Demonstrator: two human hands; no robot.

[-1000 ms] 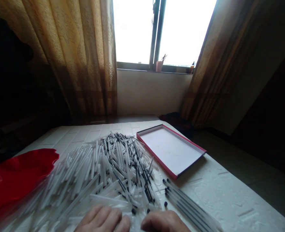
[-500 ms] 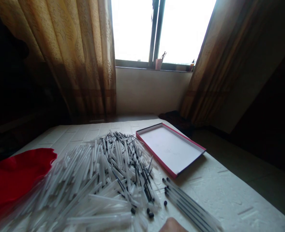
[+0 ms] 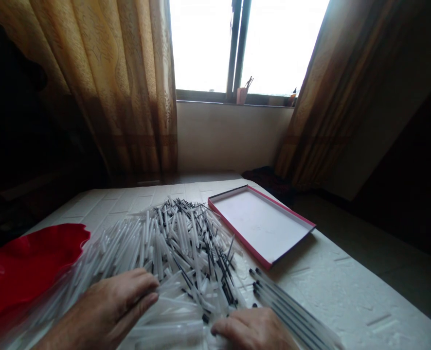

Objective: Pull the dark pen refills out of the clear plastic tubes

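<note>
A heap of clear plastic pen barrels (image 3: 124, 243) and thin black-tipped pen refills (image 3: 211, 257) covers the middle of the table. Over the near part of this heap is my left hand (image 3: 120, 299), its fingers stretched out and its thumb slightly apart, with nothing visible between them. My right hand (image 3: 254, 330) rests low at the heap's right edge. Its fingers are curled inward, and what they hold, if anything, is hidden. Just beyond its fingertips lies a small black plug (image 3: 206, 318). Several pens with black ends (image 3: 292, 306) lie side by side to its right.
A shallow red-edged tray with a white inside (image 3: 259, 223) lies beyond the pens. A red scalloped dish (image 3: 29, 267) stands at the left. Behind the white table (image 3: 347, 282) are curtains (image 3: 135, 87) and a window with a pink cup (image 3: 241, 96) on its sill.
My left hand has come into view over the barrels. My right hand, barely showing before, has moved up and left among the small black plugs, covering some of them. The view has shifted slightly.
</note>
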